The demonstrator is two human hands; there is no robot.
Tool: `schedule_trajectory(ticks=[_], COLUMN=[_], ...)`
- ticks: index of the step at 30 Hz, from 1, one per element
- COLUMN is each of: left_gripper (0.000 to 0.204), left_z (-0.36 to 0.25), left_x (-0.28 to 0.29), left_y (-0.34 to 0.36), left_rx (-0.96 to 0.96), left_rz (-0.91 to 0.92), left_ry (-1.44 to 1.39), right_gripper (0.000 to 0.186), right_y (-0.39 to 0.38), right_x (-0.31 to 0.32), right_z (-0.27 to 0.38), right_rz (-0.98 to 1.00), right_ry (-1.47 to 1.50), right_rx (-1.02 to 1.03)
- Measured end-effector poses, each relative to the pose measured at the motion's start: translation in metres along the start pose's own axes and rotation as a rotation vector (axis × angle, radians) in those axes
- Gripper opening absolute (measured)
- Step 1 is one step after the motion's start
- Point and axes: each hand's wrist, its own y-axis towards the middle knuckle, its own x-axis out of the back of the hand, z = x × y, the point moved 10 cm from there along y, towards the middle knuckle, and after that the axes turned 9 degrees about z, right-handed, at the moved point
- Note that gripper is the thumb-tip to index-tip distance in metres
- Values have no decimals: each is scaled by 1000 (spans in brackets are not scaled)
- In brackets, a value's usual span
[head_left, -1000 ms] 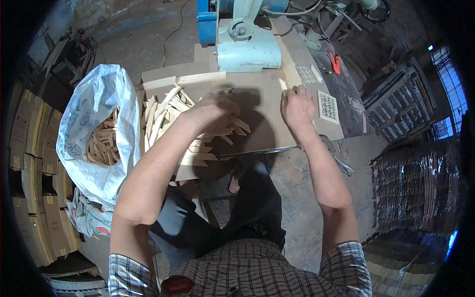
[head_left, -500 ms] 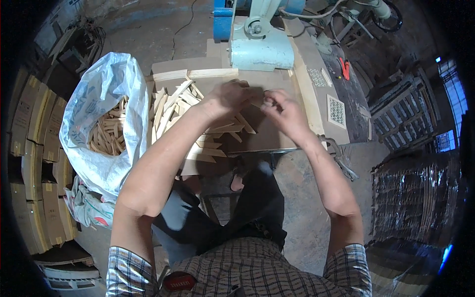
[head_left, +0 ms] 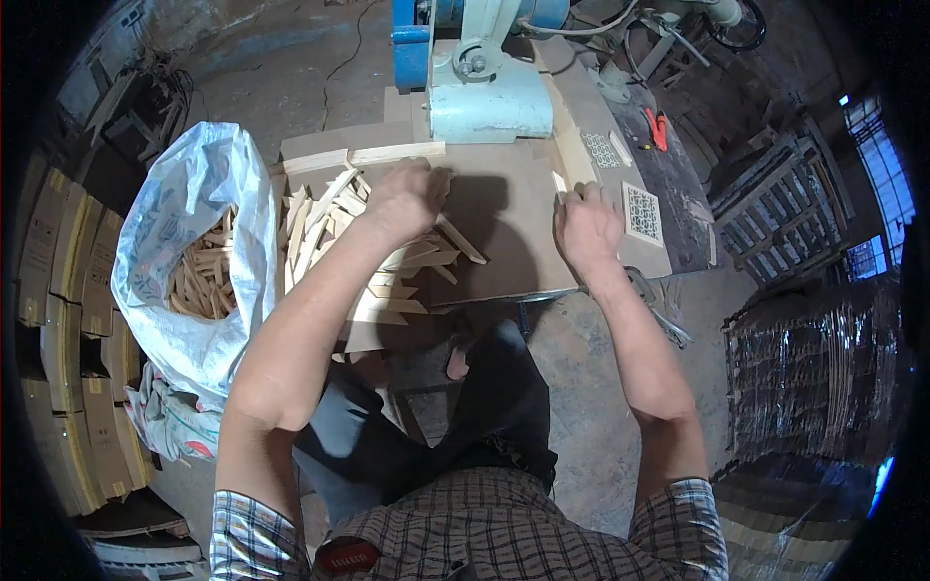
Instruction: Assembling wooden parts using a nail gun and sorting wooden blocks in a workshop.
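Note:
My left hand (head_left: 407, 198) hovers over the right part of a pile of pale wooden strips (head_left: 334, 208), several with slanted ends. Its fingers are curled, and whatever they may hold is hidden. To the right, my right hand (head_left: 589, 230) rests at the long wooden fence (head_left: 569, 136) on the board-topped table. Its fingers close on a small pale wooden strip (head_left: 559, 182), whose tip shows beyond them. Ahead of both hands stands the machine's pale blue-green rounded housing (head_left: 491, 111).
An open white woven sack (head_left: 145, 290) of wood pieces stands left of the table. Two patterned lattice panels, the nearer one (head_left: 642, 213) larger, lie right of the fence. Beyond them are red-handled pliers (head_left: 657, 130). Cardboard boxes (head_left: 63, 358) are stacked far left.
My hands, which were close together over the middle of the table, have parted. The left moved left toward the pile, the right moved right and nearer to the fence. The view shifted slightly.

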Motion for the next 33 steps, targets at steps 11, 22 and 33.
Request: schedule_trajectory(ticks=[11,22,33], left_gripper=[32,30,39], left_z=[-9,-18,-20], left_x=[-13,-13,-22], left_y=[15,18,12], left_rx=[-51,-149,-157], left_rz=[142,174,196], left_ry=[-210,-277,-47], right_gripper=[24,25,18], right_y=[75,9,-15], right_x=[-24,26,0], right_z=[-16,101,22], right_rz=[-49,-76,-11], right_ry=[176,713,556], right_rx=[-143,457,-20])
